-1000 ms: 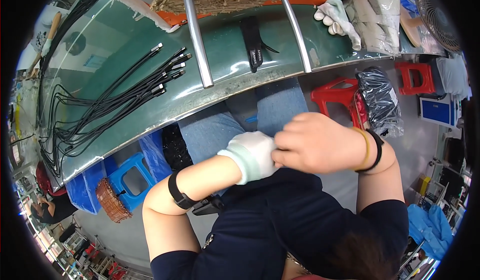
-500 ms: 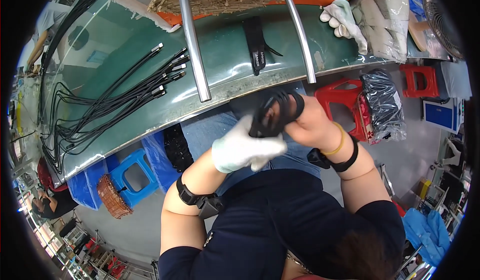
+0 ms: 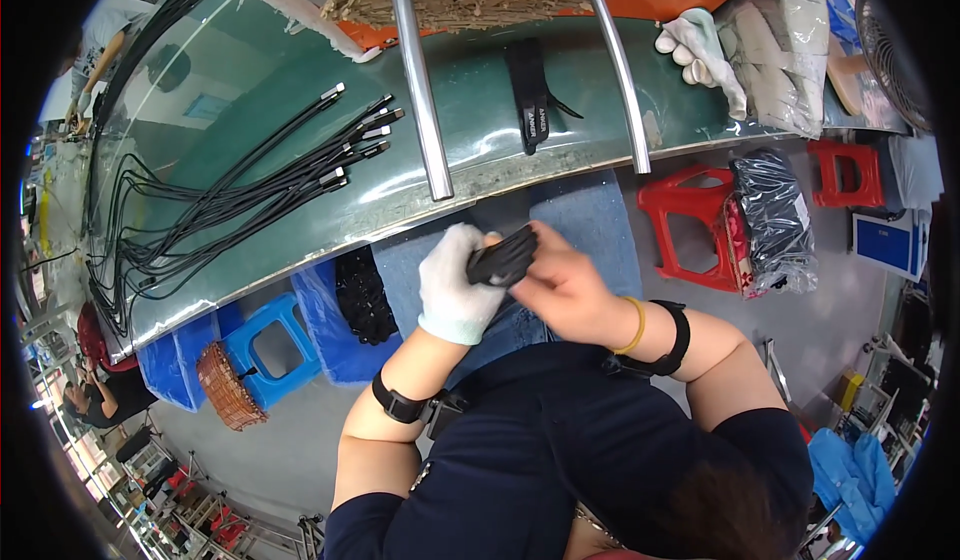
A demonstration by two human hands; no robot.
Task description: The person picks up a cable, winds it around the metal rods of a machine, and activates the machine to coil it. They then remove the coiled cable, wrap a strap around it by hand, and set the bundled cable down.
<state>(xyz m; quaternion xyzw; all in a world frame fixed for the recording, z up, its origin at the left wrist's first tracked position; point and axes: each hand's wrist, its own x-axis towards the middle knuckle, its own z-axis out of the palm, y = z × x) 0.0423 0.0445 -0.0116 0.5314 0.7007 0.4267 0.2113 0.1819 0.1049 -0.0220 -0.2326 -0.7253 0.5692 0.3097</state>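
My left hand (image 3: 458, 285) wears a white glove and grips a coiled black cable (image 3: 503, 258), wound into a compact bundle, in front of the table edge. From the other side, my bare right hand (image 3: 568, 285) pinches the same bundle, fingers against its right end. Its plugs cannot be made out. Beyond the hands, between two metal bars, a few black cable straps (image 3: 531, 95) lie on the green table (image 3: 270, 80). Several black cables (image 3: 250, 180) with metal plugs are spread out at the left of the table.
Two metal bars (image 3: 424, 100) reach over the table edge. A white glove (image 3: 700, 55) lies beside plastic-wrapped packs (image 3: 775, 50) at the far right. A blue stool (image 3: 272, 353) stands left, a red stool (image 3: 690, 225) with a black bag right. Other people (image 3: 98, 400) are at left.
The black cable's loose loops have become a tight bundle. Both hands have shifted left, and my right hand has turned to pinch the bundle's end. The view has moved slightly.
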